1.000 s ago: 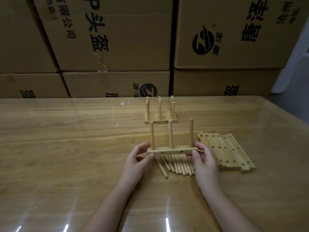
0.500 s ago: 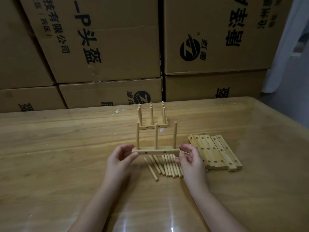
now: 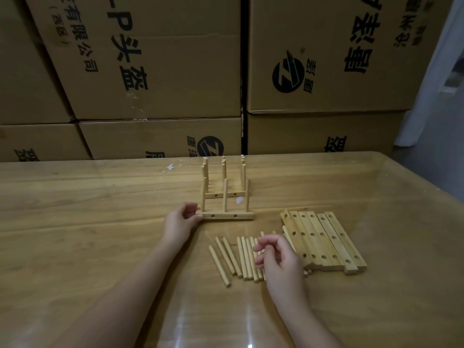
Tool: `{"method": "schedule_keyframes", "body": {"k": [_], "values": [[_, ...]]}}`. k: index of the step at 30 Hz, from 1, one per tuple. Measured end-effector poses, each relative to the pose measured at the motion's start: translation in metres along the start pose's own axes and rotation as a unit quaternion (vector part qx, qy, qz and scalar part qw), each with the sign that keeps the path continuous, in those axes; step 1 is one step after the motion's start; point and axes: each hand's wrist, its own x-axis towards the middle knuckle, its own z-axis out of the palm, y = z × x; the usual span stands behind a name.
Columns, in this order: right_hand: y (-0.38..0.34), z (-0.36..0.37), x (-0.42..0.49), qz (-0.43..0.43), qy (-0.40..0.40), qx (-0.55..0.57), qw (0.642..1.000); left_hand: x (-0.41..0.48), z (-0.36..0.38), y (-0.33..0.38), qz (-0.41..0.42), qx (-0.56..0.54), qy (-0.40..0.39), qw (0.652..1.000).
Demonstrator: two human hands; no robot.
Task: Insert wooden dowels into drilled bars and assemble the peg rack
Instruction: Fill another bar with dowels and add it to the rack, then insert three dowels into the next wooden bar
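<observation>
Cardboard boxes wall off the table's far edge. Table: open wood along the left and near edges. Drilled bars stacked toward the right edge, loose dowels just beside them. Finished rack near the far edge. Three-peg bar stands just before it, left hand pinching its left end. Right hand loosely curled, holding nothing, over the dowels. Half a second ago both hands held the bar aloft; now it is set down and the right hand has let go.

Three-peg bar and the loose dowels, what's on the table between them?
Nothing: bare table separates the three-peg bar from the loose dowels, shown in the head view.
</observation>
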Motion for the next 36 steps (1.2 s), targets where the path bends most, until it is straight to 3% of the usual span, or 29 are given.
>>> {"method": "schedule_keyframes", "body": {"k": [12,36], "values": [[-0.001,0.000,0.001,0.027,-0.019,0.019,0.999,0.056,0.025,-0.003,0.001,0.156,0.013,0.988],[-0.006,0.001,-0.001,0.049,-0.020,0.027,0.998,0.059,0.029,-0.009,0.068,0.232,0.054,0.969]]}}
